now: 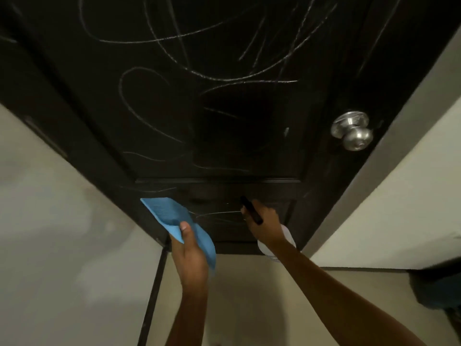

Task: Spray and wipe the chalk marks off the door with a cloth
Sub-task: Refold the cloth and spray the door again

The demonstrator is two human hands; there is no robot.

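Observation:
A dark door (pixel 224 126) fills the upper view, covered with white chalk marks (pixel 154 96) in loops and strokes; fainter lines cross its lower panel. My left hand (pixel 190 248) grips a blue cloth (pixel 172 213), held up just in front of the lower door. My right hand (pixel 264 221) is wrapped round a spray bottle (pixel 287 236) with a black nozzle head (pixel 250 209) pointing at the lower panel. Most of the clear bottle body is hidden behind my wrist.
A silver round door knob (pixel 354 131) sticks out at the door's right side. Pale walls (pixel 50 221) flank the door on both sides, and a light floor (pixel 249 295) lies below. A dark object (pixel 439 288) sits at the right edge.

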